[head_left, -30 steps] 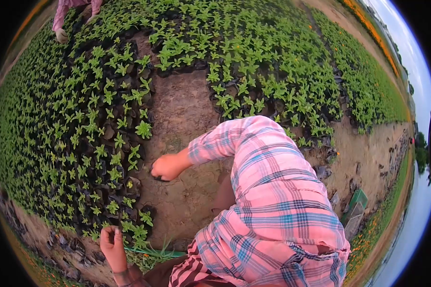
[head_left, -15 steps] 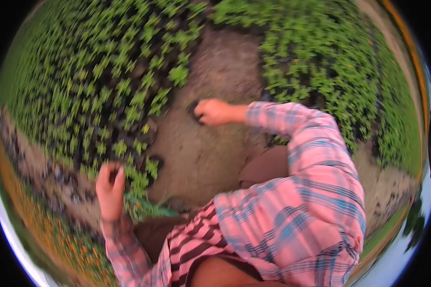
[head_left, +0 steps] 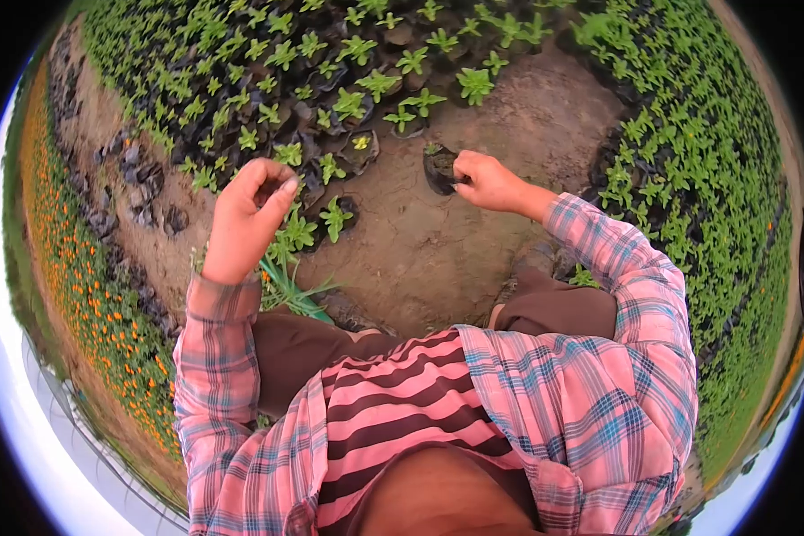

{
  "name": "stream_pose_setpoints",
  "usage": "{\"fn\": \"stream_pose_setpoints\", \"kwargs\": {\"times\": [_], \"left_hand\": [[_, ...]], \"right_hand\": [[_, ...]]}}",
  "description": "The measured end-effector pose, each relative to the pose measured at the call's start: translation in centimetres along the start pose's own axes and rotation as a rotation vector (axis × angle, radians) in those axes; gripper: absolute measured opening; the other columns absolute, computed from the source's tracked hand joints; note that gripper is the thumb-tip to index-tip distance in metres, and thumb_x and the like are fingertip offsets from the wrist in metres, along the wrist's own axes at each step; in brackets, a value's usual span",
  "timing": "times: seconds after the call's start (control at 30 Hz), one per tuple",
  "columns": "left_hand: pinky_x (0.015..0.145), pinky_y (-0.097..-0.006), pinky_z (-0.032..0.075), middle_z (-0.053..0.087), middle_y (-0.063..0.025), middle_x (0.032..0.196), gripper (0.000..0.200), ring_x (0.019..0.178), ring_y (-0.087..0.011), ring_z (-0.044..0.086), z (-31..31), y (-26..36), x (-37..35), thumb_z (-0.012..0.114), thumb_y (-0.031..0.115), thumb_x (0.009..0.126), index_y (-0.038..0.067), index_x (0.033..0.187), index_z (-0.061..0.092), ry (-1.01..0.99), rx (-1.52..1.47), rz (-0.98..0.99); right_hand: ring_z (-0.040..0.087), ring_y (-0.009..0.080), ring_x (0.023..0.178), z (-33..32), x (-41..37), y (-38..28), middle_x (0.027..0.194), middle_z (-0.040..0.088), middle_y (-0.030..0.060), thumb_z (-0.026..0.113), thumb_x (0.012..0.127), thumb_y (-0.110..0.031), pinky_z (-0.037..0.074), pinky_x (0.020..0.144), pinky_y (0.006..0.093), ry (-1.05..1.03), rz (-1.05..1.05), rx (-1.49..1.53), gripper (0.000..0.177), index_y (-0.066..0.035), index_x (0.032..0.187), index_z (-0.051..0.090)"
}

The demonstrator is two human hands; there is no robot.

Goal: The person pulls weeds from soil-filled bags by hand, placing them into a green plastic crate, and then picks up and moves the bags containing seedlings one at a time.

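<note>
My right hand [head_left: 493, 182] grips the rim of a small black plastic nursery bag [head_left: 437, 171] with dark soil in it, above the bare ground in the middle. Little or no plant shows in that bag. My left hand [head_left: 248, 219] hovers over the near edge of the left block of potted seedlings [head_left: 375, 82]. Its fingers curl in against the thumb; whatever may be between them is too small to make out. Just past the left fingertips stands a bag with a small yellowish seedling [head_left: 361, 143].
Another dense block of seedlings [head_left: 688, 170] lies to the right of the bare soil [head_left: 402, 241]. Green strap-like leaves [head_left: 293, 293] are beside my left knee. Crumpled black bags [head_left: 138, 179] lie on the left path, with orange flowers [head_left: 89, 286] beyond.
The view has swung left, so the seedlings sit higher and farther right. My left thumb has come closer to its fingers. The black bag remains in my right hand.
</note>
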State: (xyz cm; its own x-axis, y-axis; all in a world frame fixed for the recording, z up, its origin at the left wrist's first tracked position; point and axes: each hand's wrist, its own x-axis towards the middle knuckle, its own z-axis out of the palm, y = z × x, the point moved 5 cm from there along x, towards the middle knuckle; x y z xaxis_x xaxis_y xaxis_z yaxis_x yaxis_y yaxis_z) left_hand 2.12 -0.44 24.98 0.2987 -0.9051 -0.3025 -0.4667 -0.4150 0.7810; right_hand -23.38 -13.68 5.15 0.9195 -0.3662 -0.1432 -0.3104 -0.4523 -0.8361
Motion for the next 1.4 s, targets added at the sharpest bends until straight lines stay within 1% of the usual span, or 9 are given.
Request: {"fn": "stream_pose_setpoints", "kwargs": {"times": [0.33, 0.4, 0.6, 0.73, 0.87, 1.07, 1.27, 1.33, 1.4], "left_hand": [[0.062, -0.0223, 0.042, 0.053, 0.0007, 0.078, 0.013, 0.070, -0.0064, 0.049, 0.5, -3.3, 2.1, 0.064, 0.012, 0.088, 0.000, 0.090, 0.058, 0.013, -0.103, 0.060], [0.062, -0.0244, 0.043, 0.053, -0.0016, 0.077, 0.013, 0.069, -0.0084, 0.049, 0.3, -2.6, 2.2, 0.064, 0.011, 0.086, 0.000, 0.089, 0.058, 0.013, 0.098, 0.087], [0.062, -0.0242, 0.042, 0.053, -0.0015, 0.077, 0.008, 0.068, -0.0082, 0.048, -0.5, -4.8, 2.1, 0.062, 0.008, 0.085, 0.001, 0.088, 0.058, 0.008, 0.094, -0.019], [0.062, -0.0215, 0.040, 0.052, 0.0010, 0.078, 0.005, 0.069, -0.0056, 0.046, -1.3, -4.0, 1.1, 0.060, 0.006, 0.087, 0.002, 0.089, 0.058, -0.006, 0.046, -0.071], [0.062, -0.0198, 0.038, 0.051, 0.0025, 0.079, 0.006, 0.069, -0.0042, 0.044, -1.1, -2.2, 0.2, 0.058, 0.007, 0.089, 0.001, 0.091, 0.055, -0.027, -0.033, -0.143], [0.063, -0.0203, 0.037, 0.050, 0.0027, 0.078, 0.009, 0.071, -0.0056, 0.042, -1.0, -4.0, -2.0, 0.059, 0.010, 0.091, 0.001, 0.091, 0.055, 0.010, 0.016, -0.300], [0.065, -0.0207, 0.038, 0.050, 0.0017, 0.077, 0.011, 0.071, -0.0065, 0.042, -1.2, -7.4, -8.0, 0.060, 0.011, 0.091, 0.001, 0.091, 0.054, 0.095, -0.031, -0.565], [0.066, -0.0217, 0.039, 0.049, 0.0019, 0.078, 0.012, 0.071, -0.0067, 0.042, -0.8, -7.7, -9.9, 0.060, 0.011, 0.091, 0.001, 0.089, 0.054, 0.119, 0.004, -0.587], [0.067, -0.0224, 0.040, 0.049, 0.0009, 0.078, 0.013, 0.072, -0.0074, 0.043, -0.3, -7.7, -12.1, 0.060, 0.010, 0.090, 0.000, 0.088, 0.053, 0.166, 0.002, -0.661]], "right_hand": [[0.056, 0.0375, 0.084, 6.5, 6.0, -6.0, 0.091, 0.052, 0.0169, 0.059, 0.073, -0.006, 0.047, 0.071, 0.0450, -0.161, -0.414, -0.133, 0.013, 0.000, 0.081, 0.049], [0.057, 0.0401, 0.090, 8.7, 7.0, -4.7, 0.094, 0.056, 0.0190, 0.057, 0.075, -0.007, 0.048, 0.077, 0.0461, -0.237, -0.426, -0.251, 0.013, 0.000, 0.085, 0.056], [0.057, 0.0370, 0.088, 1.4, 6.2, -0.8, 0.095, 0.057, 0.0160, 0.058, 0.074, -0.009, 0.049, 0.076, 0.0443, 0.024, -0.202, -0.149, 0.017, -0.005, 0.091, 0.058], [0.057, 0.0371, 0.090, -10.2, 2.6, 9.6, 0.090, 0.058, 0.0183, 0.055, 0.073, -0.005, 0.048, 0.079, 0.0454, 0.761, 0.137, -0.364, 0.020, -0.004, 0.093, 0.060], [0.057, 0.0420, 0.090, -19.5, -1.5, 15.3, 0.100, 0.055, 0.0228, 0.055, 0.078, -0.005, 0.049, 0.078, 0.0474, 0.965, 0.422, -0.528, 0.020, -0.005, 0.098, 0.059], [0.058, 0.0461, 0.089, -23.1, -1.4, 18.5, 0.111, 0.047, 0.0279, 0.058, 0.086, -0.016, 0.050, 0.077, 0.0493, 0.963, 0.643, -0.607, 0.036, -0.008, 0.120, 0.049], [0.059, 0.0389, 0.081, -24.1, -1.6, 23.5, 0.088, 0.059, 0.0184, 0.058, 0.082, -0.011, 0.048, 0.068, 0.0463, 0.860, 0.380, -0.760, 0.013, -0.006, 0.094, 0.054], [0.058, 0.0380, 0.076, -24.3, -2.3, 21.5, 0.079, 0.060, 0.0178, 0.062, 0.083, -0.013, 0.047, 0.067, 0.0413, 0.859, 0.435, -0.466, 0.011, -0.004, 0.082, 0.055], [0.060, 0.0262, 0.057, -23.1, -3.4, 18.4, 0.067, 0.057, 0.0135, 0.062, 0.085, -0.012, 0.046, 0.055, 0.0355, 0.776, 0.503, -0.361, 0.013, -0.003, 0.082, 0.055]]}}
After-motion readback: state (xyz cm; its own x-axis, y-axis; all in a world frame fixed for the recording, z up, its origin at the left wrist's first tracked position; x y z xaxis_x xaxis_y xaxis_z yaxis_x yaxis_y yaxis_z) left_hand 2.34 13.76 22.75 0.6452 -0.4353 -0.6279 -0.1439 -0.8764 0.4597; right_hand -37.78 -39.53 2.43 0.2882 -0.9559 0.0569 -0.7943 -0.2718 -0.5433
